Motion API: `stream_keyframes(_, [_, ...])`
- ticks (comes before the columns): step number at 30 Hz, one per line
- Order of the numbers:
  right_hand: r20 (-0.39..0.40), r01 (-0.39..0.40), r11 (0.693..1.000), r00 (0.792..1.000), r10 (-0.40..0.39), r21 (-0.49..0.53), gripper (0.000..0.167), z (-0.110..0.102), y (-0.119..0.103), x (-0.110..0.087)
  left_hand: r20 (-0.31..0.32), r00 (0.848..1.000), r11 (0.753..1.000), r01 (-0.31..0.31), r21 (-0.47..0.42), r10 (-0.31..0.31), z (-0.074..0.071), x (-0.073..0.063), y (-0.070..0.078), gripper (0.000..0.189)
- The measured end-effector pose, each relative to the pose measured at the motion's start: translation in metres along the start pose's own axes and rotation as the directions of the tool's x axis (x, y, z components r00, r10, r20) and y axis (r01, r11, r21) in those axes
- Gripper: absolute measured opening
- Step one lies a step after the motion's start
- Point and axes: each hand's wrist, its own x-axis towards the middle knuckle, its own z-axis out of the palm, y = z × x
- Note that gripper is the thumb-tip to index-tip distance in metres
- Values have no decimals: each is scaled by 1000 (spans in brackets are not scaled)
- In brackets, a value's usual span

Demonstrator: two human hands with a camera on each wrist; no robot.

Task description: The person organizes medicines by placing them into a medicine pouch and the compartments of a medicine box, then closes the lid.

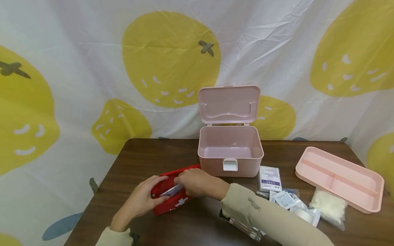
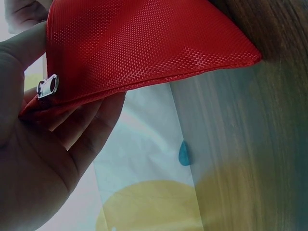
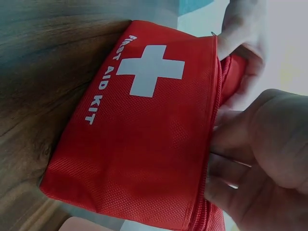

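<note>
A red zippered first aid pouch [image 1: 172, 204] with a white cross lies tilted on the table, its top unzipped. My left hand [image 1: 143, 196] grips the pouch at its left end, beside the metal zipper pull [image 2: 48, 87], thumb and fingers on either side of the fabric. My right hand [image 1: 200, 182] reaches into the opening, and its fingers [image 3: 231, 166] go past the zipper edge. A flat, shiny packet [image 1: 171, 190] shows in the mouth of the pouch, right at the right hand's fingers. Those fingertips are hidden inside, so I cannot tell whether they pinch it.
Behind the pouch stands a pink box [image 1: 231, 168], lid [image 1: 229, 106] raised. Right of it lie a white boxed packet [image 1: 270, 178], small sachets [image 1: 284, 200], a bag of whitish material [image 1: 328, 205] and a pink divided tray [image 1: 338, 182]. Thin wrapped items [image 1: 244, 229] lie by my right sleeve.
</note>
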Motion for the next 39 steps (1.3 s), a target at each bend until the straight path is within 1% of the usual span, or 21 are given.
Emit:
stream_keyframes(5, [122, -45, 999, 992, 43, 9, 18, 2, -3, 3, 12, 1000, 1000, 22, -14, -22, 1, 0, 1, 59])
stream_keyframes(8, [161, -54, 998, 986, 51, 17, 16, 3, -3, 2, 12, 1000, 1000, 26, -17, -25, 1, -1, 2, 59])
stream_keyframes(12, [155, -44, 998, 987, 37, 41, 17, 4, -1, 1, 9, 1000, 1000, 24, -20, -23, 1, -1, 2, 58])
stream_keyframes(17, [139, -5, 998, 990, -3, 59, 20, 1, 1, 0, 10, 1000, 1000, 18, -16, -18, 0, 0, 2, 58])
stream_keyframes(21, [104, 34, 997, 994, -41, 68, 24, 0, 3, -3, 4, 1000, 1000, 5, -10, -5, 0, 0, 2, 58])
stream_keyframes(27, [15, 116, 991, 993, -118, 70, 22, 0, 9, -10, 4, 1000, 1000, -3, -3, 3, 1, 0, 3, 58])
stream_keyframes(33, [-95, 153, 986, 985, -147, 62, 21, -2, 14, -22, 10, 1000, 1000, -1, -13, 1, 1, 1, 2, 59])
stream_keyframes(39, [-194, 177, 982, 967, -163, 59, 18, -2, 20, -33, 10, 1000, 1000, -3, -12, 3, 1, 1, 1, 59])
